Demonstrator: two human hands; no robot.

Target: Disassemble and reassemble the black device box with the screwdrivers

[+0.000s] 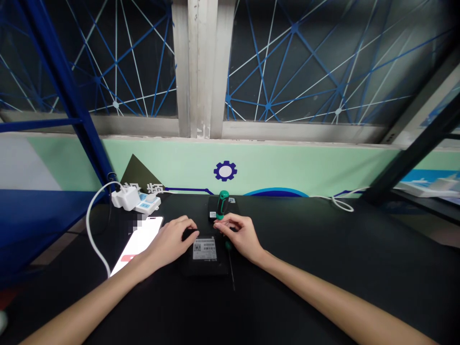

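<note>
In front of me on the black table lies a flat black box (206, 267) with a printed white label (204, 249) on its top. My left hand (176, 239) has its thumb and curled forefinger at the box's far left corner, closed about it. Beyond the far right corner, my right hand (240, 235) pinches its thumb and fingers together; whatever is between the tips is too small to make out. Just past those tips rises a green and black screwdriver handle (223, 205), its lower end hidden. A thin screwdriver shaft (232, 273) with a green collar lies right of the box, partly under my right hand.
Behind the handle sits a second dark box (233, 207) with small labels. A lit phone (140, 242) lies by my left forearm. A white charger (125, 197), power strip (148, 203) and cable (89, 225) are at the far left. Another white cable (341, 205) runs along the wall.
</note>
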